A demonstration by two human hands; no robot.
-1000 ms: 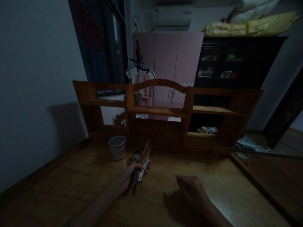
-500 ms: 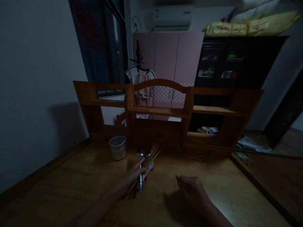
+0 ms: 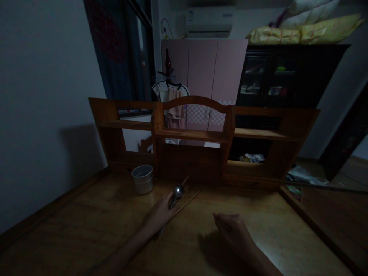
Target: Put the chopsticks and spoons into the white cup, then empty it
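Covering the metal spoon point(image 3: 178, 190) and chopsticks point(image 3: 188, 202) near the tabletop point(image 3: 258, 207), left hand point(image 3: 160, 209): grip hidden, can't tell if clenched. Right hand point(image 3: 230, 227) balled, nothing visible inside. Spoon likely light, stiff, slippery; thin chopsticks may splay; best held mid-length, bunched.
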